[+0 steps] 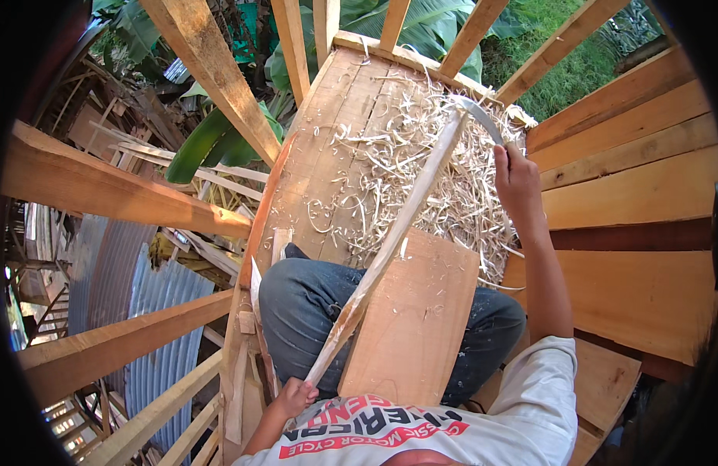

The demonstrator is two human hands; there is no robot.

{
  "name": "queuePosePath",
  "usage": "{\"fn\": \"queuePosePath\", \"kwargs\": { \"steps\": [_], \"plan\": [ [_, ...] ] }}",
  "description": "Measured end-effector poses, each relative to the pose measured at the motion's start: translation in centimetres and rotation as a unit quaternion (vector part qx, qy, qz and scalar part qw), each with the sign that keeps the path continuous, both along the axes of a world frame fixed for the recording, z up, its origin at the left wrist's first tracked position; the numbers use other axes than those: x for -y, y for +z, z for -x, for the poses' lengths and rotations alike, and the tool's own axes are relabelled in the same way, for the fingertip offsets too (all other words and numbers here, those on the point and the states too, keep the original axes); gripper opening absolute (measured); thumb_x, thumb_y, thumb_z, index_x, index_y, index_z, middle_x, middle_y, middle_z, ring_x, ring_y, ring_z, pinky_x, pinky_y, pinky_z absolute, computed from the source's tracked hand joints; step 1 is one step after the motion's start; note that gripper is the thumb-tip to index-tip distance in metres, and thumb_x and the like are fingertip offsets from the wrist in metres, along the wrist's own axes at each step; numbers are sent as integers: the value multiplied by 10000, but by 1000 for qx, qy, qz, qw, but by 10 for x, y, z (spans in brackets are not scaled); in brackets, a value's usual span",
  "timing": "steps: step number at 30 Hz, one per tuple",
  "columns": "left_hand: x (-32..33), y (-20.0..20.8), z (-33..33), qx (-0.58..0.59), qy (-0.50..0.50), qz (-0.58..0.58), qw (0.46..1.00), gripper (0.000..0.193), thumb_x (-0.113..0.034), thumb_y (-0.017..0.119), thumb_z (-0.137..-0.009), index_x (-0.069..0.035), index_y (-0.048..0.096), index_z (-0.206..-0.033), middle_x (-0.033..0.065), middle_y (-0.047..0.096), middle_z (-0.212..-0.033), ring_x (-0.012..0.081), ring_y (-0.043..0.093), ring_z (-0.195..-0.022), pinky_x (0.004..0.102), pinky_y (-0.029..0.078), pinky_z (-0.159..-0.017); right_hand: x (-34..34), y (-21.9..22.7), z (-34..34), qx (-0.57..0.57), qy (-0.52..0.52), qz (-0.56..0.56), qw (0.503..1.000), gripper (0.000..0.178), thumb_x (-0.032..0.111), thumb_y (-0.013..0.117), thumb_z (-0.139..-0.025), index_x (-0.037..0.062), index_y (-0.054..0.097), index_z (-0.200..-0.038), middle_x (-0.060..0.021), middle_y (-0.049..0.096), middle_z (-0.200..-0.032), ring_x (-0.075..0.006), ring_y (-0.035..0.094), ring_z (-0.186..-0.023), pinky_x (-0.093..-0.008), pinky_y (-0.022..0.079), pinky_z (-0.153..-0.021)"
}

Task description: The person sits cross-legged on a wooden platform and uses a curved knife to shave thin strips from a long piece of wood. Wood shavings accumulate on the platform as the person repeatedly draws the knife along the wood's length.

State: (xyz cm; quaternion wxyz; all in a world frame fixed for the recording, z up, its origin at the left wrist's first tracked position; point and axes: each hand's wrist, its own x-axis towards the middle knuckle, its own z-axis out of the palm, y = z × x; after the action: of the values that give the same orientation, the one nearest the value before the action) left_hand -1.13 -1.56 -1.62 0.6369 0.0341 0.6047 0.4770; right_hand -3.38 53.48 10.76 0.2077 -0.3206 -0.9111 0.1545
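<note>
My left hand (297, 397) is closed round the near end of a long pale wooden stick (402, 223), close to my waist. The stick slants away to the far right, over my thigh and a wooden board (416, 313) that lies across my lap. My right hand (519, 180) grips a curved knife (484, 119), its handle mostly hidden in my fingers. The knife's blade arcs back to the left and meets the stick's far tip. Under that tip lies a heap of curled wood shavings (433, 171).
I sit on a plank floor (339, 167), fenced by upright wooden posts (211, 70). Stacked planks (623, 287) form a wall on my right. Beyond the left posts are corrugated metal sheets (161, 326) and scrap wood; grass and broad leaves (219, 144) lie outside.
</note>
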Motion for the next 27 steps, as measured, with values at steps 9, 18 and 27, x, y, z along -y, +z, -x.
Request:
{"fn": "queuePosePath", "kwargs": {
  "steps": [9,18,27],
  "plan": [
    [-3,17,5,-9,-20,-17,1000,642,-621,390,-904,-66,417,-582,-26,394,-534,68,357,-475,236,294,-446,-77,-32,-35,-24,-154,59,986,385,312,372,-966,-1,565,-851,-243,565,-642,-415,586,-658,-497,435,-609],
    [1,7,-2,-6,1,1,1000,692,-689,377,-864,-63,401,-570,-23,395,-523,65,363,-471,228,281,-444,-76,-44,-40,15,-202,93,975,444,347,415,-954,-33,611,-834,-198,567,-603,-348,576,-592,-445,431,-581],
    [6,10,-4,18,38,23,999,700,-714,402,-838,-56,408,-599,-27,353,-506,66,336,-441,211,254,-418,57,-102,-100,20,-78,264,961,429,380,644,-816,-43,608,-757,-123,549,-628,-232,529,-591,-369,423,-577]
  ]
}}
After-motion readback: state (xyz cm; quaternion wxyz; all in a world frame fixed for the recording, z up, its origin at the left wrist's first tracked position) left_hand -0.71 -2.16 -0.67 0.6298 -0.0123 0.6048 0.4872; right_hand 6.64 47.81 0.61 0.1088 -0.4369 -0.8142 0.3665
